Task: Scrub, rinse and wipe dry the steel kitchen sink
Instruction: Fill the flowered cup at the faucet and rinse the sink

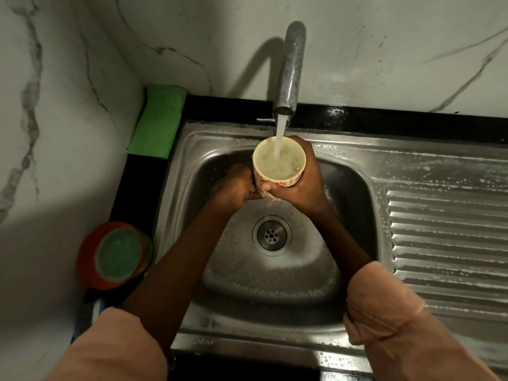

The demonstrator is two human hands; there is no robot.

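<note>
A cream cup with red flower marks [279, 167] is held upright over the steel sink bowl [354, 204], under the steel tap [290, 70]. Water runs from the tap into the cup, which is nearly full and bubbling. My right hand [299, 182] grips the cup from the right, thumb across its front. My left hand [236, 188] holds the cup's left side, fingers curled at its handle side. The drain [271, 235] lies below, and soapy droplets cover the bowl and rim.
A folded green cloth [159, 122] lies on the black counter at the sink's back left corner. An orange tub with a green inside [115, 255] stands left of the sink. The ribbed drainboard [450, 243], wet with suds, stretches to the right. Marble walls close the back and left.
</note>
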